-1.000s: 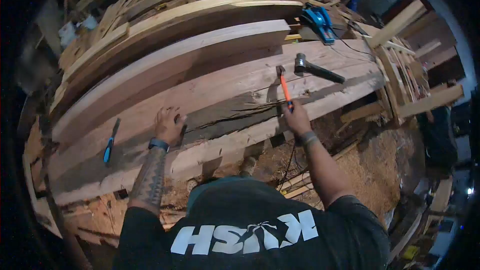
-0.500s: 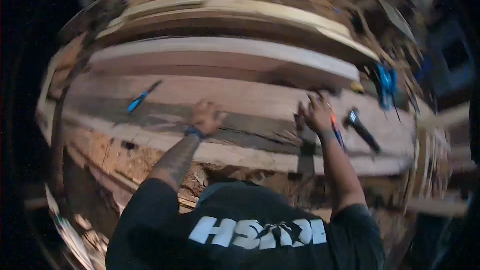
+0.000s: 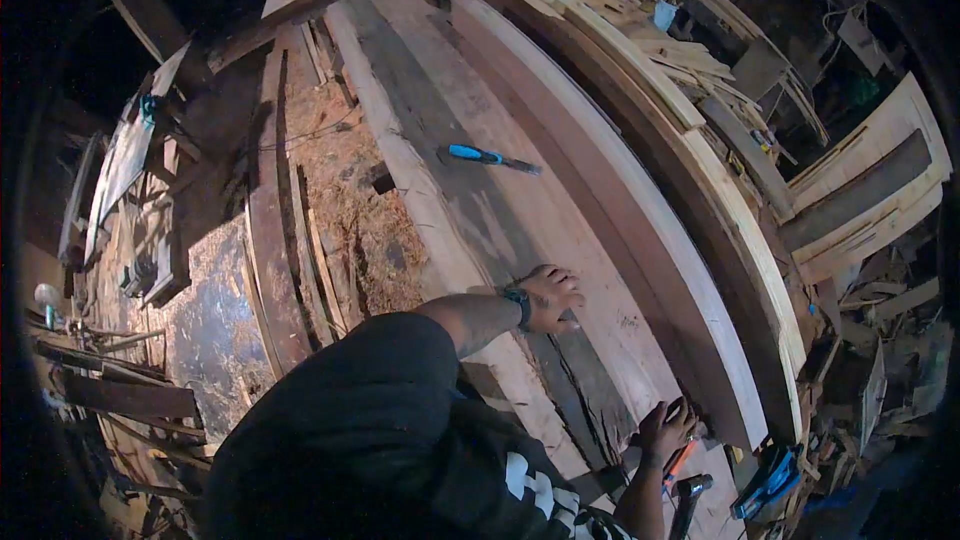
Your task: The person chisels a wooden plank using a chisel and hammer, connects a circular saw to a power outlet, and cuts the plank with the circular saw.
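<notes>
My left hand (image 3: 552,298), with a dark band at its wrist, lies palm down on a wide wooden plank (image 3: 450,130), its fingers stretched out and lightly bent. At the plank's near right end is my right hand (image 3: 667,430), fingers apart and touching the wood, with no held object visible. Just beside it lies an orange-and-blue tool (image 3: 681,462) whose kind I cannot make out. A hammer (image 3: 689,502) rests close by, its lower part cut off by the frame. Farther along the plank lies a chisel with a blue handle (image 3: 475,154).
A thick squared beam (image 3: 620,200) runs along the plank's right side, with pale boards (image 3: 735,220) beyond it. Sawdust (image 3: 370,225) covers the surface to the left. A blue tool (image 3: 768,486) sits near the beam's end. Scrap wood (image 3: 860,340) is piled at right.
The head view has swung left and turned, so the plank now runs diagonally. Both hands still rest on the wood; the chisel and hammer appear to lie as before.
</notes>
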{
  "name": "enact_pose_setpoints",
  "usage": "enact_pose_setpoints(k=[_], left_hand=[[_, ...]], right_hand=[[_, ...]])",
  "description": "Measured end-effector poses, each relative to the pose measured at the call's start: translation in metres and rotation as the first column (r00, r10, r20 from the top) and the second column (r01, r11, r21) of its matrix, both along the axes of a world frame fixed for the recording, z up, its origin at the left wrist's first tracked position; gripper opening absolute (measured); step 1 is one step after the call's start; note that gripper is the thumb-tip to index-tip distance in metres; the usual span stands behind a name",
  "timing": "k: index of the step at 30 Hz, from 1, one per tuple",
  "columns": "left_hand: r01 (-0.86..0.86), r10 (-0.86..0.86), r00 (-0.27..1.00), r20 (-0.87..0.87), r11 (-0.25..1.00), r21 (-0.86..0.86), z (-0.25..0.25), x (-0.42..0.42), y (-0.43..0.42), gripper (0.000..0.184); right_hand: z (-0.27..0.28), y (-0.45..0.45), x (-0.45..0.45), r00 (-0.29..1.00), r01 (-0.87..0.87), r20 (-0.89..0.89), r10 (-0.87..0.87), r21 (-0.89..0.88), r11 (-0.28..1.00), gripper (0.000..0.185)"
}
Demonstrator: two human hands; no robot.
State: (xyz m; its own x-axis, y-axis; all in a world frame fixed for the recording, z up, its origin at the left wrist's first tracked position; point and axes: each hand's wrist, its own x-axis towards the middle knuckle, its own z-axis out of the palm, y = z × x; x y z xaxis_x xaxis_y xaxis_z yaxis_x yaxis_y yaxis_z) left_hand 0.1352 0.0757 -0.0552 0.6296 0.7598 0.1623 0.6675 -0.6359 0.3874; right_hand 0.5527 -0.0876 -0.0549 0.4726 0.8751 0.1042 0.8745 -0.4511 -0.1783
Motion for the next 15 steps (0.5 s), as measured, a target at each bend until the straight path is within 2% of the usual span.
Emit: enact_pose_setpoints(k=[2,6,11,15], left_hand=[[-0.010,0.009,1.000,0.022,0.999,0.043,-0.004,0.001,0.000,0.060],[0.005,-0.005,1.000,0.010,0.997,0.075,-0.009,0.002,0.003,0.060],[0.014,-0.015,1.000,0.004,1.000,0.027,-0.002,0.001,0.002,0.060],[0.000,0.000,1.000,0.004,1.000,0.017,-0.004,0.001,0.001,0.059]], right_hand=[[0.002,-0.002,0.002,0.999,-0.036,0.010,0.036,-0.013,0.999,0.062],[0.007,-0.003,-0.008,0.999,0.013,-0.034,-0.012,0.026,1.000,0.058],[0.010,-0.001,-0.011,0.999,0.033,-0.024,-0.032,0.043,0.999,0.055],[0.002,-0.004,-0.003,0.999,-0.034,0.011,0.033,0.097,0.995,0.055]])
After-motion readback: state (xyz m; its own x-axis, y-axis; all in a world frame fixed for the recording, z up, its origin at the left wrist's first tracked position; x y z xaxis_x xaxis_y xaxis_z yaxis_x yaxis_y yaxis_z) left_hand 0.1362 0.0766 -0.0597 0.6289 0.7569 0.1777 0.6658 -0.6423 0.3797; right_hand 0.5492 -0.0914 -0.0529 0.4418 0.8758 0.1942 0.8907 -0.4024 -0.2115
